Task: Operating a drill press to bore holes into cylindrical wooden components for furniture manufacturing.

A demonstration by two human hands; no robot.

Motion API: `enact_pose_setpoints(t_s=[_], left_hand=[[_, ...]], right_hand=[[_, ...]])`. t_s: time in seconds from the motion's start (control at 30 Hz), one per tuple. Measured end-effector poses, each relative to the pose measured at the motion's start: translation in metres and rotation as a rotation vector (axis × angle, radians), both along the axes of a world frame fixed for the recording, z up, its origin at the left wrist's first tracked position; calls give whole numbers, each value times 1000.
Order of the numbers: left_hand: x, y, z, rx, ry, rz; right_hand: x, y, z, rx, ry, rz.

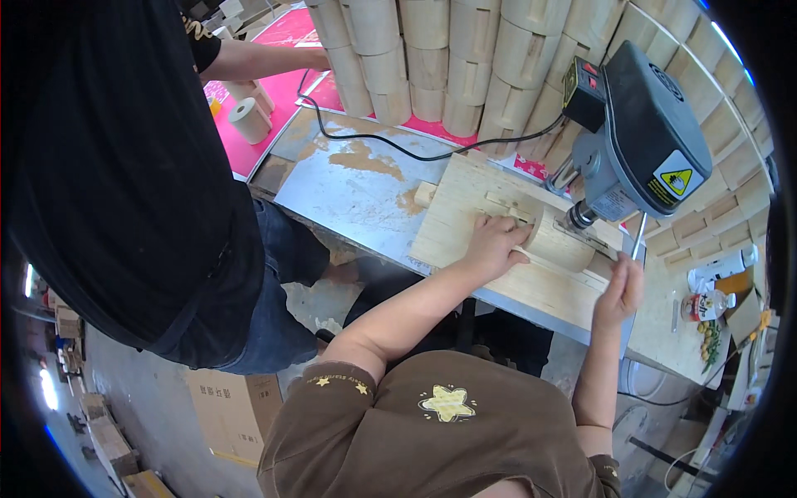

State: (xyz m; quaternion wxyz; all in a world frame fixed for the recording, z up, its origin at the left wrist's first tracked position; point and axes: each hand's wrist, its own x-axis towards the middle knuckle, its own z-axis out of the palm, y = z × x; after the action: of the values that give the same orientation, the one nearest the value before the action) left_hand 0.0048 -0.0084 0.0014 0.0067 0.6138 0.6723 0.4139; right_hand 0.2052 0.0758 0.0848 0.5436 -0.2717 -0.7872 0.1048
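- Brown shirt with a yellow star [447, 403] fills the near edge, and both bare forearms of the person reach away from it toward the bench
- right hand [618, 292] is raised at the near right edge of the plywood board [465, 217], fingers loosely curled around a thin lever of the drill press; how firmly it grips I cannot tell
- left hand [493, 245] lies flat and spread on the board, fingers pressed against the left end of the wooden cylinder [560, 243], steadying it
- wooden cylinder lies on its side on the board, between the two hands, just right of the left hand and just beyond the right one, with its far right end under the chuck
- drill press [643, 137], grey and black with a yellow warning sticker, stands over the cylinder at the far right
- metal table top [353, 187] carries the board, with sawdust patches and a black cable across it
- another person in a black shirt and jeans [124, 183] stands at the left, one arm stretched to the far side
- stacked pale wooden cylinders [465, 58] form a wall along the far edge
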Motion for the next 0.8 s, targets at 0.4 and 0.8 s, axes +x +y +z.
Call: enact_pose_setpoints(t_s=[0.4, 0.8], left_hand=[[1, 18, 3, -98, -225, -56], [-28, 6, 14, 46, -485, -145]], right_hand=[[-12, 163, 133, -119, -2, 1], [44, 44, -4, -605, -587, 226]])
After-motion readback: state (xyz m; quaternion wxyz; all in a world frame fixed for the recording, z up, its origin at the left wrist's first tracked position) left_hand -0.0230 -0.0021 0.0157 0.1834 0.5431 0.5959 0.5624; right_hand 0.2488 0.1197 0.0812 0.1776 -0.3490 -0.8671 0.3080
